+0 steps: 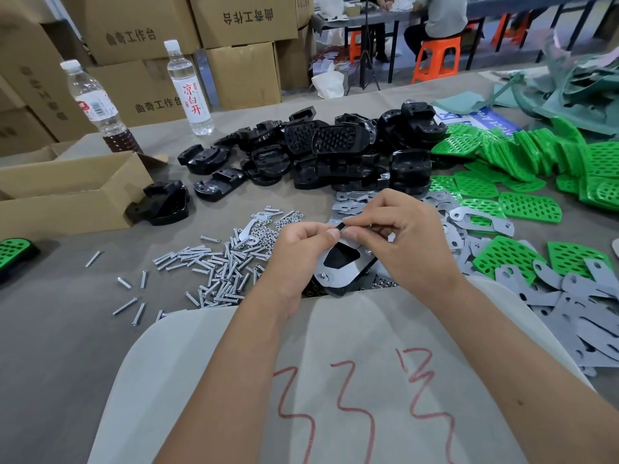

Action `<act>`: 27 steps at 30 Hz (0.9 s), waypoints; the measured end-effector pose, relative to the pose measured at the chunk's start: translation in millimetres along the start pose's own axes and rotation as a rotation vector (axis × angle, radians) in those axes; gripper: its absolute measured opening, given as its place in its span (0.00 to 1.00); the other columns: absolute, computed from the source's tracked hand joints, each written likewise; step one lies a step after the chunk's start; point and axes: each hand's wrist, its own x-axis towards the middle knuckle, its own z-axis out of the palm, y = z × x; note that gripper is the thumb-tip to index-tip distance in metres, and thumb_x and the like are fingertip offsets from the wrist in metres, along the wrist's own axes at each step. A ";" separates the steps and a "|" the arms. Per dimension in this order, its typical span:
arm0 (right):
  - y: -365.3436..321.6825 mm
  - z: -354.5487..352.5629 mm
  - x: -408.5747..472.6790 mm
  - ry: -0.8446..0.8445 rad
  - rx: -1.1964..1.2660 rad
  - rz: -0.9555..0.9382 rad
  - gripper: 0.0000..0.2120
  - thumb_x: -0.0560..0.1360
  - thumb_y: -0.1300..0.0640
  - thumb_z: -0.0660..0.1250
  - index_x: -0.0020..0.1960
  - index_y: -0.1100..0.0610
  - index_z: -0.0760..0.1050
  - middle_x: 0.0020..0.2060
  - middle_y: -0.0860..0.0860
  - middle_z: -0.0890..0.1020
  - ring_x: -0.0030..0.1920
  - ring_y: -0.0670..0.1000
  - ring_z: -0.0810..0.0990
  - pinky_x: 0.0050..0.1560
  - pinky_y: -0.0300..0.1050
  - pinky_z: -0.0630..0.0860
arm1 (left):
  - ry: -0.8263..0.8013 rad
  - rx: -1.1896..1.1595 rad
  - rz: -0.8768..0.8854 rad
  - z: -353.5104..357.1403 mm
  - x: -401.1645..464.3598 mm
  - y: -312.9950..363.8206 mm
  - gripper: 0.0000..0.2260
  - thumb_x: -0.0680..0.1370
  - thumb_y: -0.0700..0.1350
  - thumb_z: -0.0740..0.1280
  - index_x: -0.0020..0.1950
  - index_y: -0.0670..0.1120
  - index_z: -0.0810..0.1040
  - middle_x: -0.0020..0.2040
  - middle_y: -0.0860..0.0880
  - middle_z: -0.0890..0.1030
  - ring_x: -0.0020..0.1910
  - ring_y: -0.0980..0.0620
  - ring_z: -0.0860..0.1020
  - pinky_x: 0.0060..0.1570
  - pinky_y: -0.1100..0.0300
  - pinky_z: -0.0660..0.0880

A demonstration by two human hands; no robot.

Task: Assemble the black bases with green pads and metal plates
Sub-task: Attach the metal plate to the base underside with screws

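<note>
A black base [340, 256] with a grey metal plate [348, 274] laid on it is held upright near the table's front edge. My left hand [298, 252] grips its left side, thumb at the top edge. My right hand [398, 236] pinches the top rim from the right; its fingertips meet my left thumb there. A screw shows in the plate's lower left hole. A heap of black bases [335, 152] lies behind, green pads [529, 205] spread to the right, loose metal plates [576, 316] at right front.
Screws [214, 266] and nuts [268, 229] are scattered left of my hands. An open cardboard box [67, 192] stands at the left with a black base [160, 202] against it. Two water bottles [191, 85] stand at the back. A finished green-padded piece [13, 252] lies at far left.
</note>
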 end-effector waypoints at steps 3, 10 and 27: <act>-1.1 -4.0 0.5 -0.055 -0.041 -0.037 0.06 0.76 0.62 0.76 0.53 0.57 0.88 0.41 0.51 0.80 0.39 0.42 0.76 0.42 0.34 0.71 | 0.009 -0.006 -0.012 0.1 0.0 0.6 0.08 0.82 0.37 0.66 0.48 0.38 0.85 0.45 0.39 0.85 0.44 0.42 0.82 0.49 0.49 0.76; -1.9 -2.4 -1.6 0.008 0.041 0.011 0.07 0.74 0.65 0.78 0.51 0.57 0.88 0.41 0.53 0.81 0.37 0.48 0.77 0.38 0.40 0.74 | -0.015 0.022 -0.010 1.9 -2.2 4.6 0.11 0.83 0.37 0.65 0.45 0.43 0.85 0.42 0.42 0.86 0.43 0.44 0.82 0.47 0.52 0.77; 7.3 -9.9 -0.9 0.003 -0.076 0.161 0.05 0.77 0.62 0.73 0.43 0.54 0.85 0.38 0.49 0.82 0.41 0.51 0.78 0.42 0.47 0.74 | 0.297 0.090 -0.010 -0.2 8.5 1.3 0.09 0.83 0.43 0.65 0.47 0.46 0.84 0.39 0.52 0.84 0.36 0.56 0.80 0.34 0.63 0.75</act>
